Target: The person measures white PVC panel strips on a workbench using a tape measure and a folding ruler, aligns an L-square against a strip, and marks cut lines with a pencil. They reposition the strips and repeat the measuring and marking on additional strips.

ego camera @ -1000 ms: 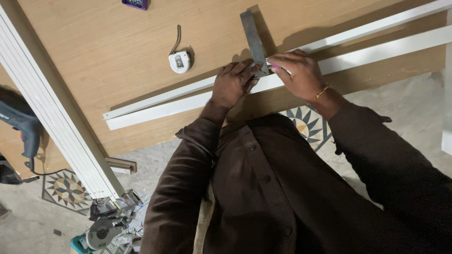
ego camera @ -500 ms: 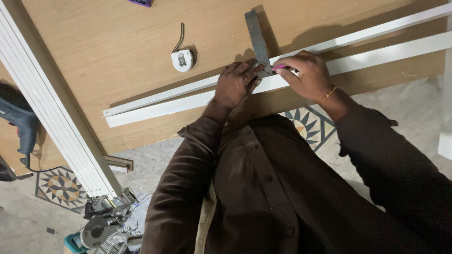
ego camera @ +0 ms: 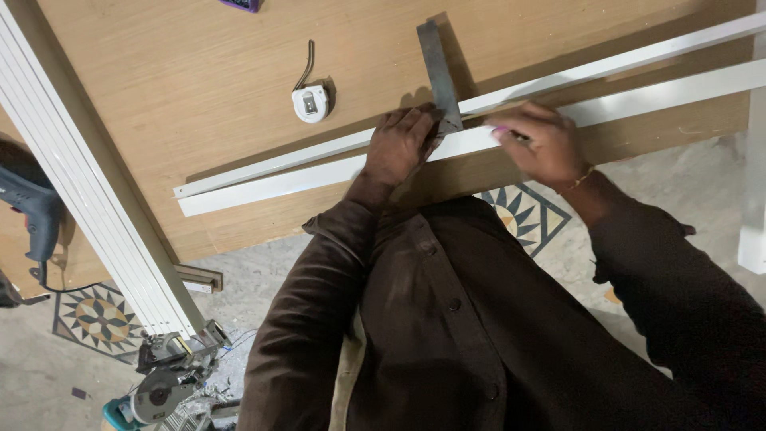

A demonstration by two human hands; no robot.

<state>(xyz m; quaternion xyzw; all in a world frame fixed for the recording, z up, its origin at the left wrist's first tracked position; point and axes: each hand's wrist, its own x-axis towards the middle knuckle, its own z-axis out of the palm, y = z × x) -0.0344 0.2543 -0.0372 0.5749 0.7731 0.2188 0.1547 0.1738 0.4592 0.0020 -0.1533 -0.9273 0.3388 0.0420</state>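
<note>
A long white angle strip point(ego camera: 271, 179) lies slantwise on a wooden board point(ego camera: 199, 80). A grey metal try square point(ego camera: 437, 68) stands across it. My left hand point(ego camera: 399, 144) presses flat on the square's base where it meets the strip. My right hand point(ego camera: 542, 144) is just right of the square, closed on a thin pink-tipped marking pen point(ego camera: 501, 130) held against the strip. Dark brown sleeves cover both my arms.
A white tape measure point(ego camera: 310, 102) with a wrist loop lies on the board. A stack of white profiles point(ego camera: 88, 199) runs down the left. A power drill point(ego camera: 36, 215) sits at far left, a circular saw point(ego camera: 163, 375) on the patterned floor below.
My right hand slid a little to the right along the strip, away from the square. My left hand stayed pressed on the square.
</note>
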